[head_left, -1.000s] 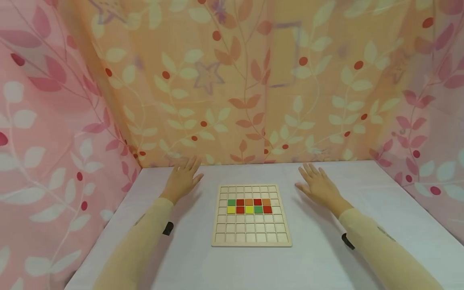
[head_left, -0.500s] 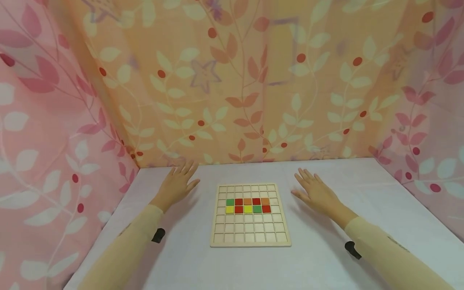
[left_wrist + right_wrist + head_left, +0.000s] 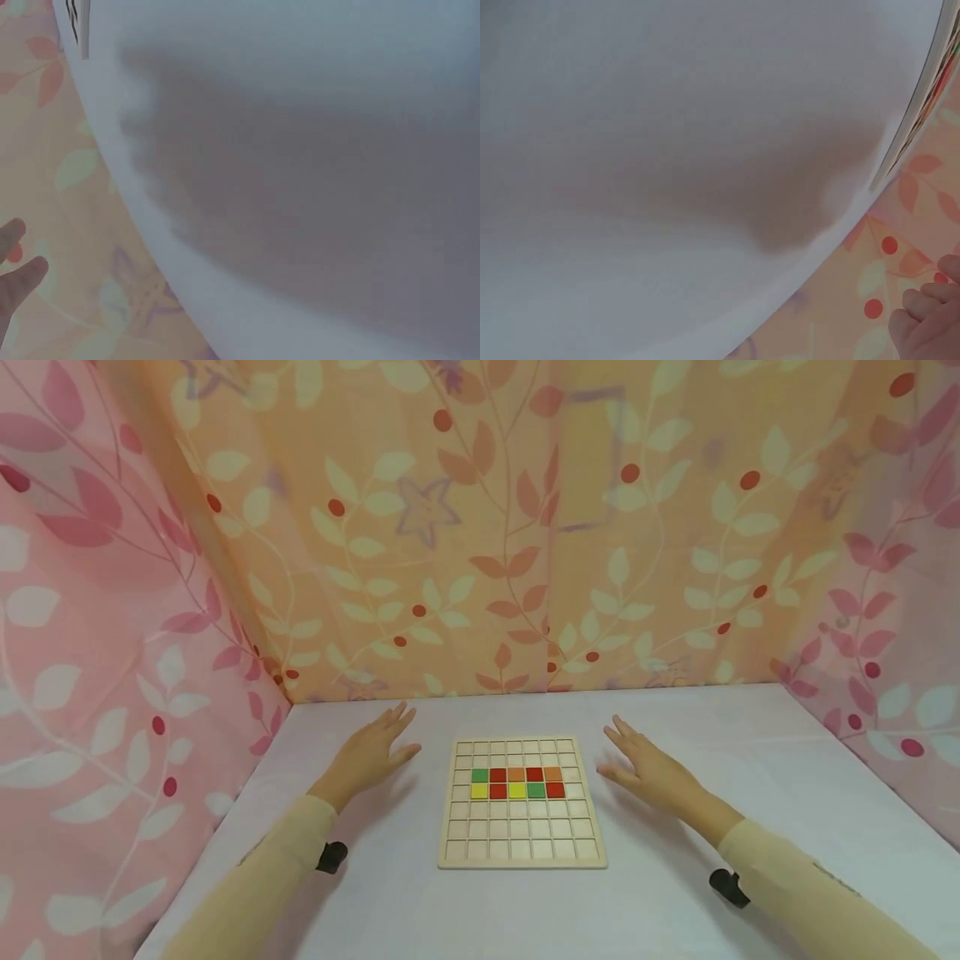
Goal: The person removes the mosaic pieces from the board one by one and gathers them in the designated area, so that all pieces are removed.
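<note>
A wooden grid board lies flat near the middle of the white bench, its square cells mostly bare; two short rows of coloured tiles sit in its upper middle part, the farther row reading green, red, orange, red, orange from left to right, the nearer row yellow, red, yellow, green, red, each tile seated in its own cell and touching its neighbours; the left hand is to the left of the board, apart from it, fingers straight and spread, holding nothing, palm turned down toward the bench; the right hand is to the right of the board, likewise apart from it, fingers straight and fanned, holding nothing; whether either palm actually rests on the bench or hangs just above it cannot be told from the head view; both forearms wear pale cream sleeves, each with a small black piece under the wrist; the left wrist view shows only blurred bench surface with a hand's shadow and two fingertips at the lower left edge; the right wrist view shows the blurred bench, a sliver of the board's edge at the upper right, and fingertips at the lower right corner; a leaf-and-berry patterned curtain, orange behind and pink at the sides, encloses the bench on three sides.
</note>
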The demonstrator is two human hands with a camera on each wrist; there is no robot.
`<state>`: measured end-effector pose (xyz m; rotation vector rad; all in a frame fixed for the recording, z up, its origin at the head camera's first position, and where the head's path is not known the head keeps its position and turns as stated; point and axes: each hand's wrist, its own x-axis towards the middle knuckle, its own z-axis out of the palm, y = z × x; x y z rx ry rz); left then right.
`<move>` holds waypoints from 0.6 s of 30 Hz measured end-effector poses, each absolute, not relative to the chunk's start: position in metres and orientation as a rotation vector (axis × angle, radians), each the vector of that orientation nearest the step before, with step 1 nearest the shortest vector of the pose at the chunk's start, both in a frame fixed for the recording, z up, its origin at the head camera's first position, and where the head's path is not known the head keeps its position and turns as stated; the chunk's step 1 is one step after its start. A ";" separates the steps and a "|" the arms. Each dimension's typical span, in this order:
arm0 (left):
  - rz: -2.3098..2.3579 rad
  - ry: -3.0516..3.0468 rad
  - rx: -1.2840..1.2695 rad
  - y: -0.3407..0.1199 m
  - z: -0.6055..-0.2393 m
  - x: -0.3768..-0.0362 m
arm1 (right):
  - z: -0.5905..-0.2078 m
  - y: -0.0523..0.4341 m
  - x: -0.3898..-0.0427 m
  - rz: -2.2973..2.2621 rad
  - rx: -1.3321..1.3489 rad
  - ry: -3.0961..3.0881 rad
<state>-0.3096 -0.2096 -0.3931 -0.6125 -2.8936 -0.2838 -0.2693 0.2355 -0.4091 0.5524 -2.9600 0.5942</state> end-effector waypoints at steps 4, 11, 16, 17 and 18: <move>-0.414 -2.923 -0.561 -0.207 -0.394 -0.306 | -0.408 0.230 -0.266 0.666 0.569 -2.964; -0.832 -2.953 -0.424 -0.204 -0.396 -0.303 | -0.408 0.219 -0.264 0.827 0.578 -2.887; -1.130 -2.939 -0.326 -0.202 -0.398 -0.300 | -0.411 0.213 -0.264 0.944 0.528 -2.867; -1.154 -2.938 -0.316 -0.201 -0.399 -0.300 | -0.411 0.212 -0.264 0.969 0.520 -2.866; -1.180 -2.938 -0.305 -0.200 -0.399 -0.298 | -0.411 0.210 -0.264 0.995 0.511 -2.867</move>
